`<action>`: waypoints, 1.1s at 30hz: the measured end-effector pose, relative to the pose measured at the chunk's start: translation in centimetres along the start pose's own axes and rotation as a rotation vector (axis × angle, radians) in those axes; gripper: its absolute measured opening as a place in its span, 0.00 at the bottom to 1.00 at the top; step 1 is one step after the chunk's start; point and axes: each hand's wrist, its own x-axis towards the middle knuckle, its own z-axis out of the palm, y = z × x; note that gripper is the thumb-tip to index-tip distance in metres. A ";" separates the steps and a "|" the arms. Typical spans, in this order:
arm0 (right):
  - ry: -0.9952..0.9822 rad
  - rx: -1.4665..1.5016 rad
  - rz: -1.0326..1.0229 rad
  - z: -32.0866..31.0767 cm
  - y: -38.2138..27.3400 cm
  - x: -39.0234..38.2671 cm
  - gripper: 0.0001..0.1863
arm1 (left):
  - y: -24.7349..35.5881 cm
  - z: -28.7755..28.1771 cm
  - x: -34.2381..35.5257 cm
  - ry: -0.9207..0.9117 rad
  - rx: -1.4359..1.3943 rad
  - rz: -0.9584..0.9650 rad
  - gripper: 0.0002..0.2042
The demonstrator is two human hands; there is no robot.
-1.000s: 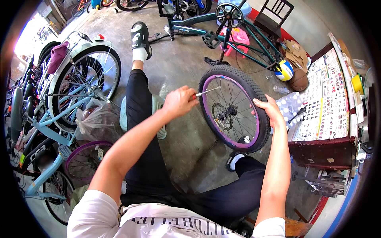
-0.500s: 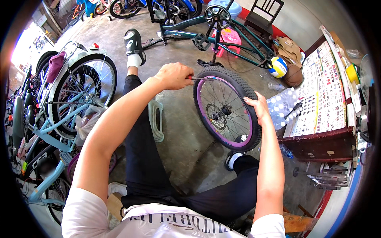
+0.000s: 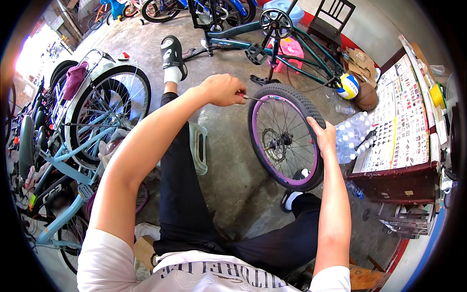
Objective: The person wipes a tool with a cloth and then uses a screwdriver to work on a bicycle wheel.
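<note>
A bicycle wheel (image 3: 272, 177) with a purple rim and a knobby black tyre (image 3: 311, 103) stands tilted before me, its disc rotor and hub facing my left. My left hand (image 3: 223, 90) is closed round the red handle of a screwdriver (image 3: 254, 99). The thin metal shaft reaches the upper rim, by the tyre's edge; whether its tip is under the bead I cannot tell. On the wheel's right side my right hand (image 3: 324, 136) grips the tyre, thumb on the near face and the other fingers mostly hidden behind. The wheel's lower edge is close to my right shoe (image 3: 288, 199).
Ahead is a dark green bicycle frame (image 3: 233, 43) without wheels, near a pink stool (image 3: 288, 48). Bicycles (image 3: 109, 92) crowd the left. Water bottles (image 3: 351, 141), a volleyball (image 3: 348, 86), a basketball (image 3: 366, 96) and a cabinet (image 3: 394, 187) are at right. A pale plastic stool (image 3: 198, 151) stands by my left leg.
The view has shifted slightly, so everything sits a little farther right. Both hands keep their holds, and the screwdriver's shaft is still at the upper rim.
</note>
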 end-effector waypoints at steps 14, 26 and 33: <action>0.007 0.093 -0.028 0.3 1.4 -0.1 0.29 | -1.3 -3.2 9.4 -0.148 0.174 -0.012 0.17; -0.013 0.097 -0.042 -0.5 1.7 -1.0 0.24 | 1.4 -2.9 14.7 -0.247 0.398 -0.007 0.14; -0.023 0.114 -0.055 -0.5 1.9 -0.8 0.25 | 2.0 -4.2 15.6 -0.233 0.490 0.140 0.15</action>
